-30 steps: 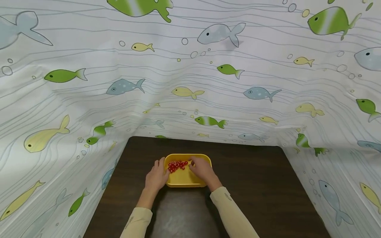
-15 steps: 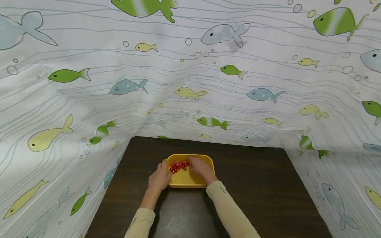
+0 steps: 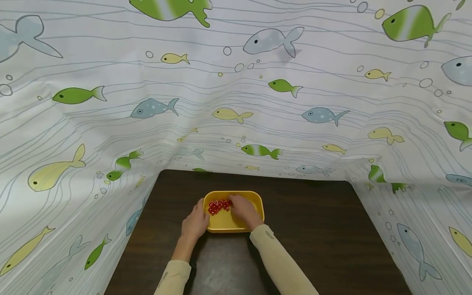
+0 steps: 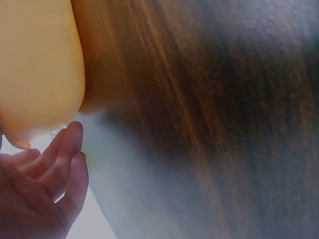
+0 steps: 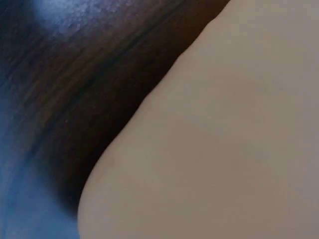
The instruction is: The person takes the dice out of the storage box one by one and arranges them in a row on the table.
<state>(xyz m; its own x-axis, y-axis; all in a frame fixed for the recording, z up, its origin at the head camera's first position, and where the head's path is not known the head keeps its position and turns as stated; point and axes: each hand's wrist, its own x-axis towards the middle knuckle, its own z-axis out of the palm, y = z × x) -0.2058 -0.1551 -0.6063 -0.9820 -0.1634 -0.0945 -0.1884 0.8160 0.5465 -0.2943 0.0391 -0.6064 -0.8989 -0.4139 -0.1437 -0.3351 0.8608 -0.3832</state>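
Note:
A shallow yellow tray (image 3: 221,224) with rounded corners stands on the dark table, and several small red pieces with white spots (image 3: 217,206) lie heaped in its left part. My left hand (image 3: 195,220) holds the tray's left side, thumb at the inner edge and fingers along the outside. In the left wrist view the curved fingers of that hand (image 4: 47,184) reach up to the tray's wall (image 4: 42,64). Over the tray, my right hand (image 3: 244,209) bends down with its fingertips at the right end of the red heap; whether it pinches a piece I cannot tell.
Dark wood-grain table (image 3: 313,229) extends around the tray. A white fish-print cloth (image 3: 258,131) hangs behind it and along both sides. A pale sleeve (image 5: 209,149) fills most of the right wrist view.
My right hand has moved slightly left and farther over the tray, its fingertips now at the red heap. The left hand stays at the tray's left side.

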